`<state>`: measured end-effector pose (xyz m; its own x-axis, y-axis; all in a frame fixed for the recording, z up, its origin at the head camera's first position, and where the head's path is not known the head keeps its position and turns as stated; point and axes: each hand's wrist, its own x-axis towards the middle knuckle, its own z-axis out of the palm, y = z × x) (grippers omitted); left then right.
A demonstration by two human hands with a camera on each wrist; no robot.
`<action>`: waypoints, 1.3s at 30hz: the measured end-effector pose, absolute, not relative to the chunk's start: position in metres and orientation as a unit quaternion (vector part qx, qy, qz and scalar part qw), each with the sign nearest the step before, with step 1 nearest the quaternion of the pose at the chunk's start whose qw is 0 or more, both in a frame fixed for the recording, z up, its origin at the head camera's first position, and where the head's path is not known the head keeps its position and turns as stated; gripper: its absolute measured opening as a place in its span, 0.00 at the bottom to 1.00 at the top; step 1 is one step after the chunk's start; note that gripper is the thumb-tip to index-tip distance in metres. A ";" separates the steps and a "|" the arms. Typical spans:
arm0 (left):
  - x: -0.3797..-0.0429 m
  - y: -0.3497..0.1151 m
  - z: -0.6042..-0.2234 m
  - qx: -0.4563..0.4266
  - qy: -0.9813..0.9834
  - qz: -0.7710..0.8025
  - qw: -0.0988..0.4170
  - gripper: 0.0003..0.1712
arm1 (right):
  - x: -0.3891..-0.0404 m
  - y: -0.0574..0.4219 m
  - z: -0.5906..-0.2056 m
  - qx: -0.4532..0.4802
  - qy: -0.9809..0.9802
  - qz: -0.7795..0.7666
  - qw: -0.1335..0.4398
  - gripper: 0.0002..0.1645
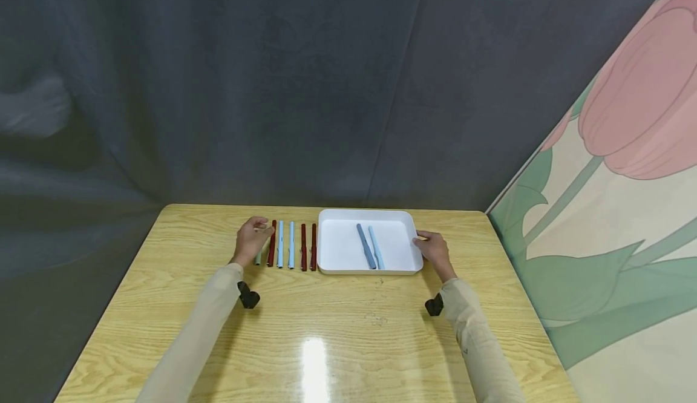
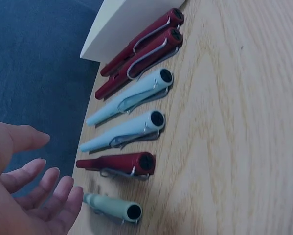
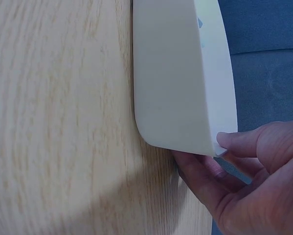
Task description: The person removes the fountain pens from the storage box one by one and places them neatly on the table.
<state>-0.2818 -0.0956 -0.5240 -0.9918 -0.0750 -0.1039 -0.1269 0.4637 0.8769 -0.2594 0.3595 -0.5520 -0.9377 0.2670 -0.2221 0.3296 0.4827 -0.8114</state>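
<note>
My left hand hovers over the left end of a row of clip pens, its fingers loosely spread and holding nothing. Beneath and beside it lie a pale green pen and a dark red pen. Farther right in the row come two light blue pens, then two more dark red pens. On the right, my right hand pinches the side of a white tray, thumb over the rim and fingers under it. Inside the tray are a grey-blue pen and a light blue pen.
Everything rests near the far edge of a wooden table. A dark curtain hangs directly behind it. To the right stands a wall panel with a tulip pattern. The tray's left side is close to the nearest red pen.
</note>
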 end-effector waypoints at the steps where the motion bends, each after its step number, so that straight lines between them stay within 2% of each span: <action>1: -0.282 -0.094 -0.524 -0.058 0.852 0.520 0.026 0.24 | -0.259 0.360 -0.552 0.172 0.861 -0.478 0.033 0.23; 30: -0.283 -0.046 -0.520 0.002 0.824 0.565 0.047 0.23 | -0.263 0.357 -0.554 0.178 0.866 -0.467 0.037 0.22; 39: -0.280 -0.031 -0.524 0.088 0.835 0.537 0.079 0.24 | -0.261 0.358 -0.553 0.170 0.870 -0.462 0.035 0.23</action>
